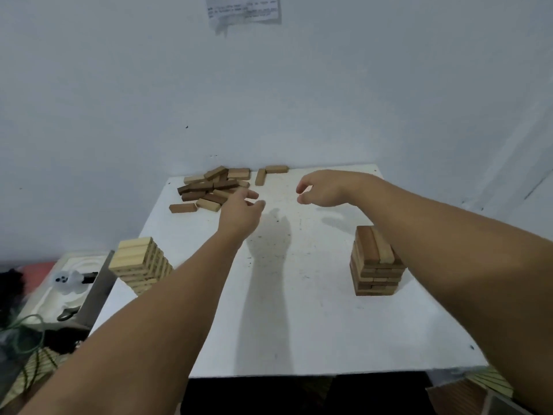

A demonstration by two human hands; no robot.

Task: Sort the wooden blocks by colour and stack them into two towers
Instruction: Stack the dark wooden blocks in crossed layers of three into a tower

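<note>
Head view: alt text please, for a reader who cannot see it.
Both hands reach empty over a white table toward a loose pile of wooden blocks by the wall, left hand nearest it, right hand with fingers loosely curled. A light tower stands at left, a darker tower at right.

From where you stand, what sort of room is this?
Probably a plain spare room or makeshift workspace: a scuffed white table pushed into a bare wall corner, a paper notice taped up, and clutter on the floor beside it.

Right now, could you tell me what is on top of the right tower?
The right tower's top layer shows one dark block and one light block; the right forearm covers the rest.
</note>
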